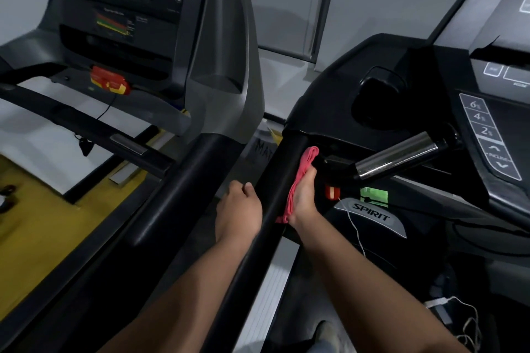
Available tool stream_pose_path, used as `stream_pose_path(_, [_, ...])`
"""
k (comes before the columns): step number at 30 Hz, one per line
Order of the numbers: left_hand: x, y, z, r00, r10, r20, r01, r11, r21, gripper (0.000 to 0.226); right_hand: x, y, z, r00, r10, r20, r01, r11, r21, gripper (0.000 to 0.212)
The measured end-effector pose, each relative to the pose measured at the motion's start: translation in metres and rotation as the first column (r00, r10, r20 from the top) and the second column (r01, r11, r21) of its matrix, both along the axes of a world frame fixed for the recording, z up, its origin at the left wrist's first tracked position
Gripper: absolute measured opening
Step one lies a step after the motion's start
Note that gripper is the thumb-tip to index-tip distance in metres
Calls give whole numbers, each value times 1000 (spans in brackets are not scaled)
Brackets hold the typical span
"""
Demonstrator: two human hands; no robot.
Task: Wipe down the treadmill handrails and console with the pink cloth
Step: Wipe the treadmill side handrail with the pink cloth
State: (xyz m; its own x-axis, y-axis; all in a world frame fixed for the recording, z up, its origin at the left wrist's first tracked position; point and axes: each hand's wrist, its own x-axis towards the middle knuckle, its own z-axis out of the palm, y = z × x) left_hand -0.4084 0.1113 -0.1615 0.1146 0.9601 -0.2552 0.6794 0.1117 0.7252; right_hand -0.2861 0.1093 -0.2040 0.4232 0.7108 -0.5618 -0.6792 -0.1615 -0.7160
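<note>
I stand on the right-hand treadmill, marked SPIRIT. Its black left handrail (272, 183) runs from the bottom centre up to the console (484, 135). My right hand (305, 200) lies flat along the rail's inner side, its straight fingers pressing the folded pink cloth (298, 180) against the rail near its upper end. On the rail's outer side my left hand (239, 209) has loosely curled fingers and holds nothing, with its thumb close to the rail.
A chrome pulse grip (398, 155) juts out just right of the cloth. A red safety key (331, 192) with a white cord hangs below it. A second treadmill (218, 66) stands close on the left, leaving a narrow gap between the handrails.
</note>
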Motion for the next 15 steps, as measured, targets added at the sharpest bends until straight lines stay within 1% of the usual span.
stream_pose_path(2, [0,0,0,1000,8,4,-8,1000,-3,35,4,4,-5,997,43,-65,-43,999,4,77])
stream_pose_path(4, [1,0,0,1000,13,3,-13,1000,-4,34,8,5,-12,994,65,-93,-64,998,14,81])
stream_pose_path(6, [2,1,0,1000,15,4,-15,1000,-1,34,9,6,-18,994,34,-106,-35,999,-6,74])
stream_pose_path(7, [2,1,-1,1000,16,3,-16,1000,1,34,8,6,-21,992,15,-123,-13,1000,15,69])
stream_pose_path(9, [1,1,-3,1000,16,-3,-16,1000,4,34,7,9,-26,973,-1,-230,27,993,111,60])
stream_pose_path(10, [1,1,-4,1000,17,-4,-17,1000,4,34,9,12,-27,961,16,-276,25,989,144,56])
stream_pose_path(11, [1,1,-4,1000,18,-3,-18,1000,3,34,11,16,-27,958,42,-283,-2,990,142,54])
stream_pose_path(15, [0,3,-5,1000,18,-13,-18,1000,9,35,17,35,-34,952,101,-289,-68,990,121,63])
